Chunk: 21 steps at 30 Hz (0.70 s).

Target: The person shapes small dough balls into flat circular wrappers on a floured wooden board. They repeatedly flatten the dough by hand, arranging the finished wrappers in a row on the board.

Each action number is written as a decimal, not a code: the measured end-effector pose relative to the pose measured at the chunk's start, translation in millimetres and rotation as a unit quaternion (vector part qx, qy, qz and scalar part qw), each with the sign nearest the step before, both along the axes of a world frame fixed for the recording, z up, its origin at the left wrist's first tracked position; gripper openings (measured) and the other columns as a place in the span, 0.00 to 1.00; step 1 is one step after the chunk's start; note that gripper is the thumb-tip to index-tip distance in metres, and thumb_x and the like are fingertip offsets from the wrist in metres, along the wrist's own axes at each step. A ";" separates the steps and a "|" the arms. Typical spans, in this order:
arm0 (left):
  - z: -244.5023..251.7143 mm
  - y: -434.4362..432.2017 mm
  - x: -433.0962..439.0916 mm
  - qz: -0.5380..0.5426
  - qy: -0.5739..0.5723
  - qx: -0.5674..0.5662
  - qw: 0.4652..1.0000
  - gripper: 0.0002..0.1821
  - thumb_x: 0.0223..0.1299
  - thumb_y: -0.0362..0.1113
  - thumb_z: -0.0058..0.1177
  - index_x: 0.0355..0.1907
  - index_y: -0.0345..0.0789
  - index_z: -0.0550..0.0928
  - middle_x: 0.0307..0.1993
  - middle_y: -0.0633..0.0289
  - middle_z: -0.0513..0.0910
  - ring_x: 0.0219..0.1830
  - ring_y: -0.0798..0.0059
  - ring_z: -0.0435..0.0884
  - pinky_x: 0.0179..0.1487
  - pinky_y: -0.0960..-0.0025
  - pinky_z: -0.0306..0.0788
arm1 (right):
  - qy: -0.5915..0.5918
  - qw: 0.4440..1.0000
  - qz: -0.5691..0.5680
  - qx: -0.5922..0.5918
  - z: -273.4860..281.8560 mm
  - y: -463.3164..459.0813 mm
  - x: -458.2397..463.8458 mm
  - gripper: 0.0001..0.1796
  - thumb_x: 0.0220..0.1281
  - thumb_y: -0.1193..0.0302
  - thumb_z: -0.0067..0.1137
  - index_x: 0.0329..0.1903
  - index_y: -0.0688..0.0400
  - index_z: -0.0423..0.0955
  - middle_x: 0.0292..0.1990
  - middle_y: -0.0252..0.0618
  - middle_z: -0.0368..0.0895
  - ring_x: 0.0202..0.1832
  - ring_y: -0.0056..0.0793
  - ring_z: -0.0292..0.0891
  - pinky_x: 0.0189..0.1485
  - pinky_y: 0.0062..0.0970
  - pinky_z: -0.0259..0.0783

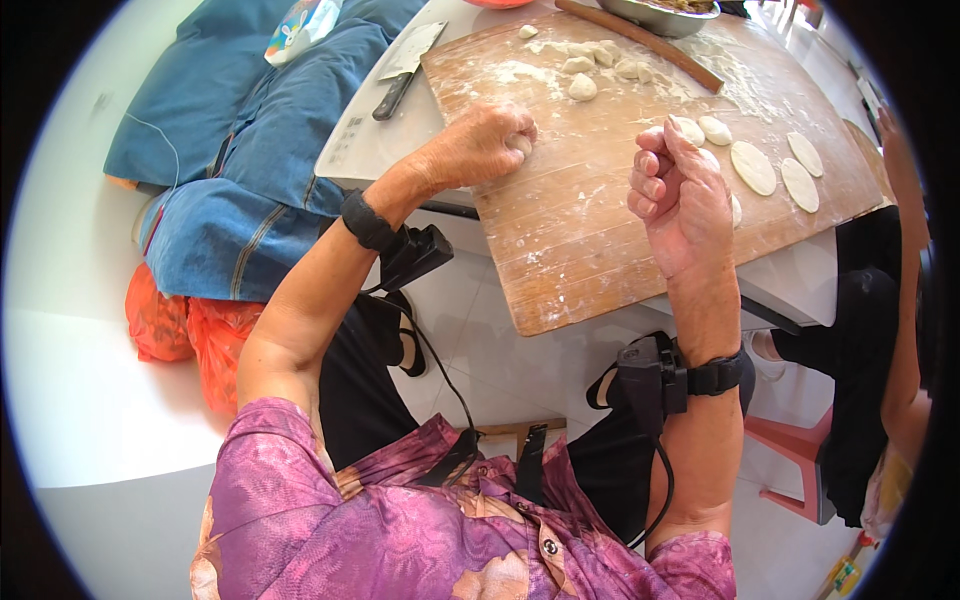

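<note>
Over the left part of a floured wooden board (570, 247), my left hand (491, 142) is closed around a small piece of dough (519, 144). My right hand (675, 169) is raised over the board's right part, palm up with curled fingers; whether it holds anything cannot be told. Flattened dough rounds (753, 168) lie to its right, some partly hidden behind it. Several small dough lumps (583, 87) sit in flour towards the back, near a wooden rolling pin (645, 43).
A cleaver (396, 90) lies on the white table (352, 142) left of the board. A metal bowl with filling (667, 16) stands at the back. A blue padded cover (262, 112) and red plastic bags (217, 330) are at left. Another person's arm (904, 300) is at far right, beside a pink stool (799, 450).
</note>
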<state>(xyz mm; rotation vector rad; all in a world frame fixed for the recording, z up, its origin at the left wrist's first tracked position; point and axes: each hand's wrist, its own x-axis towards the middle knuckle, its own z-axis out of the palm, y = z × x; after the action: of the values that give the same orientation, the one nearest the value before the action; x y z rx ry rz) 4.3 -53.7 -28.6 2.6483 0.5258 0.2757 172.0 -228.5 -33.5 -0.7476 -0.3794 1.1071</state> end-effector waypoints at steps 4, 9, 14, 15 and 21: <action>-0.4 1.1 2.3 0.001 0.047 0.113 0.993 0.31 0.59 0.52 0.53 0.53 0.25 0.75 0.57 0.40 0.70 0.59 0.54 0.69 0.61 0.59 0.64 | -0.001 1.000 0.003 0.004 -0.8 -0.6 0.4 0.15 0.73 0.63 0.45 0.36 0.62 0.73 0.23 0.29 0.72 0.19 0.13 0.62 0.20 0.14 0.59; -22.6 4.2 31.3 0.006 0.001 0.110 0.994 0.53 0.61 0.73 0.30 0.68 0.23 0.57 0.69 0.36 0.53 0.74 0.49 0.46 0.75 0.58 0.39 | 0.005 1.000 0.007 0.010 -0.2 -0.1 0.1 0.15 0.73 0.63 0.45 0.37 0.62 0.72 0.23 0.29 0.71 0.20 0.13 0.62 0.20 0.14 0.60; -44.6 4.3 45.1 0.028 0.030 0.148 0.988 0.52 0.63 0.73 0.23 0.71 0.26 0.50 0.72 0.41 0.47 0.76 0.53 0.39 0.76 0.59 0.30 | 0.010 1.000 0.004 0.006 0.7 0.6 -1.3 0.15 0.71 0.63 0.48 0.35 0.62 0.73 0.22 0.29 0.71 0.19 0.13 0.62 0.20 0.16 0.58; -46.7 3.9 45.6 0.024 0.019 0.162 0.986 0.51 0.63 0.72 0.24 0.71 0.26 0.50 0.72 0.41 0.48 0.76 0.53 0.39 0.76 0.58 0.30 | 0.016 1.000 0.002 0.003 1.6 1.0 -0.9 0.16 0.71 0.62 0.49 0.34 0.63 0.74 0.21 0.29 0.71 0.19 0.14 0.62 0.20 0.17 0.58; -53.7 0.7 45.9 0.038 0.027 0.175 0.983 0.50 0.63 0.71 0.27 0.71 0.27 0.52 0.72 0.44 0.50 0.76 0.54 0.42 0.76 0.57 0.31 | 0.002 0.999 0.024 0.046 4.5 -5.3 4.5 0.15 0.71 0.63 0.49 0.35 0.63 0.74 0.22 0.29 0.72 0.18 0.13 0.62 0.21 0.16 0.58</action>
<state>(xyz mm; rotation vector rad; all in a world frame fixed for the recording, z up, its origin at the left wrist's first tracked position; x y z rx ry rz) 50.2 -53.1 -82.3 2.9863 0.6501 0.3469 176.5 -233.8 -29.0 -0.6576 -0.4434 1.1292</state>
